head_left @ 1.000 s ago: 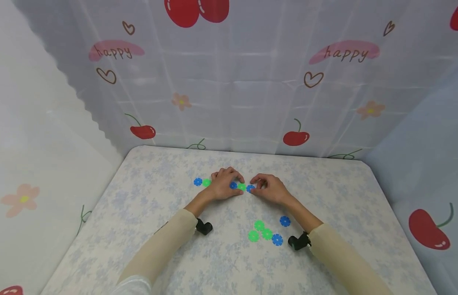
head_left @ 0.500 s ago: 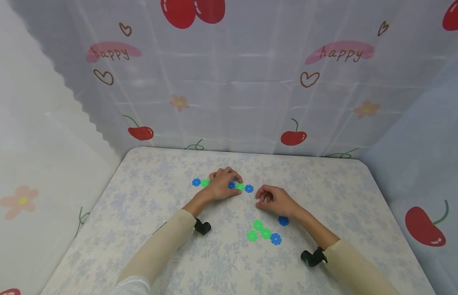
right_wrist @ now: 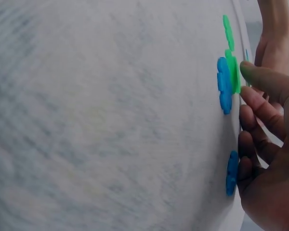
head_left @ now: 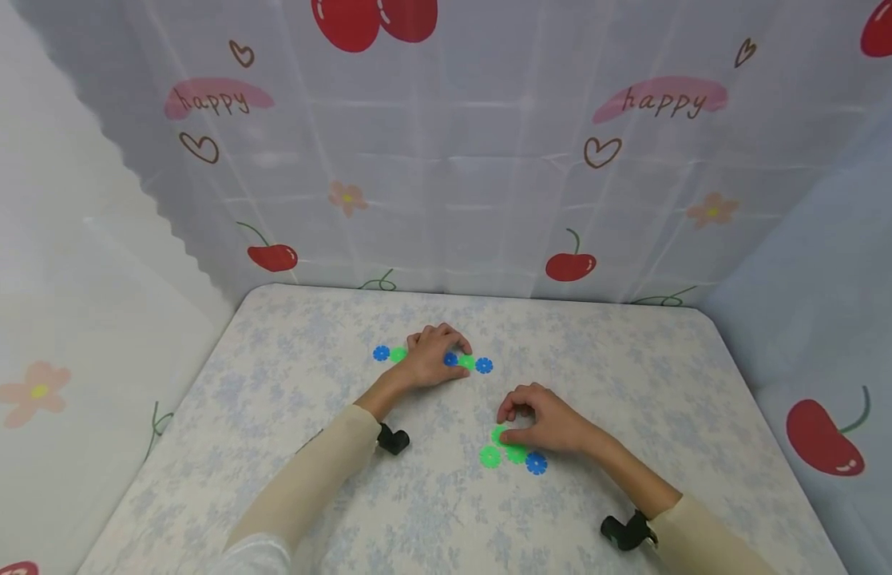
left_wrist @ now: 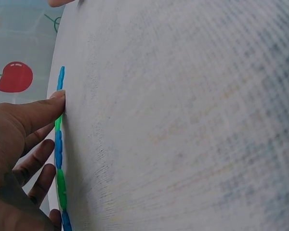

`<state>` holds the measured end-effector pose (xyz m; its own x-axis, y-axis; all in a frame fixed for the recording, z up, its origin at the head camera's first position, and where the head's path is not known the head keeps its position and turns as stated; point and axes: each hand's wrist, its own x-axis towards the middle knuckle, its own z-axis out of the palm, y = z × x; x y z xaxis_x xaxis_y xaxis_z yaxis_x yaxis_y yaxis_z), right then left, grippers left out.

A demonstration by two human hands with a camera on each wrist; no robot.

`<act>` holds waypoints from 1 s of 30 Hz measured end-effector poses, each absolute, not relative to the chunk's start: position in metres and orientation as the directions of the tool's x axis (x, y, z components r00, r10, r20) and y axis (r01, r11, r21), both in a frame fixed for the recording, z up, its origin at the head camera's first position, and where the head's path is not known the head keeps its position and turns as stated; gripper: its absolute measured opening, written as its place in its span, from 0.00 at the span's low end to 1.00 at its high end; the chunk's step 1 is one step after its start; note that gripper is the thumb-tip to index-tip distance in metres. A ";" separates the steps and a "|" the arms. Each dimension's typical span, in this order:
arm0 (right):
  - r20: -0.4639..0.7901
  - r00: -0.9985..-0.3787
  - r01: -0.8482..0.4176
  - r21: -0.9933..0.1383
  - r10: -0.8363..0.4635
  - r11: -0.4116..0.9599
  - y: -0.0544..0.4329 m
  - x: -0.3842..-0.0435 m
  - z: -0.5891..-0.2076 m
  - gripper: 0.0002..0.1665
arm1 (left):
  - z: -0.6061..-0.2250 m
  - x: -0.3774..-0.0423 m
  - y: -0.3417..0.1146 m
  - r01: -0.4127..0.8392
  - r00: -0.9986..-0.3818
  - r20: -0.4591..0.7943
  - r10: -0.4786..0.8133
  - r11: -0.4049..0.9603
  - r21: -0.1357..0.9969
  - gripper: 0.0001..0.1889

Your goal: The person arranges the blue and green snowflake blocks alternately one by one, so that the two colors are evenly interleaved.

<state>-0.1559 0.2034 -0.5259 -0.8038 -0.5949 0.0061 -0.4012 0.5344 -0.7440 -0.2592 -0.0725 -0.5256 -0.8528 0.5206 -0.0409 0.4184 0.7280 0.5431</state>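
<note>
A joined row of notched plastic discs, blue and green by turns, lies flat near the table's far side. My left hand (head_left: 430, 358) covers its middle, with thumb and index finger pinching the edges of a green disc (head_left: 467, 362). A blue disc (head_left: 485, 365) ends the row on the right. Above the loose discs hovers my right hand (head_left: 546, 419), thumb and index fingertip apart beside a green disc (head_left: 497, 434). Other loose ones are a green disc (head_left: 490, 457) and a blue disc (head_left: 536, 463). Another blue disc (right_wrist: 231, 173) lies under the right hand, visible in the right wrist view.
The table (head_left: 287, 495) has a pale floral cover. A printed curtain (head_left: 446, 176) hangs behind its far edge. Black wrist cameras sit on the left (head_left: 394, 439) and right (head_left: 624, 532) forearms.
My right hand has let go of the row's right-end blue disc and moved toward me, down over the loose discs. The left hand stays on the row.
</note>
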 end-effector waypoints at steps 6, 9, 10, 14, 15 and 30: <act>0.035 -0.813 -0.425 -0.718 -0.582 0.551 0.202 -0.150 -0.526 0.15 | -0.521 -0.259 -0.072 0.422 -0.850 -0.042 0.525 0.727 0.542 0.14; 0.037 -0.814 -0.430 -0.709 -0.579 0.559 0.201 -0.149 -0.526 0.14 | -0.521 -0.259 -0.072 0.422 -0.849 -0.044 0.526 0.727 0.542 0.14; 0.036 -0.814 -0.429 -0.709 -0.579 0.560 0.200 -0.148 -0.526 0.14 | -0.521 -0.258 -0.071 0.422 -0.849 -0.045 0.526 0.728 0.540 0.14; 0.019 -0.812 -0.416 -0.719 -0.583 0.556 0.200 -0.148 -0.524 0.13 | -0.521 -0.257 -0.070 0.423 -0.850 -0.045 0.525 0.730 0.537 0.14; 0.014 -0.811 -0.410 -0.728 -0.585 0.550 0.200 -0.148 -0.524 0.13 | -0.521 -0.257 -0.070 0.422 -0.849 -0.047 0.526 0.731 0.537 0.14; -0.037 -0.809 -0.230 -0.898 -0.586 0.374 0.212 -0.166 -0.522 0.05 | -0.522 -0.255 -0.062 0.449 -0.835 -0.044 0.549 0.725 0.522 0.16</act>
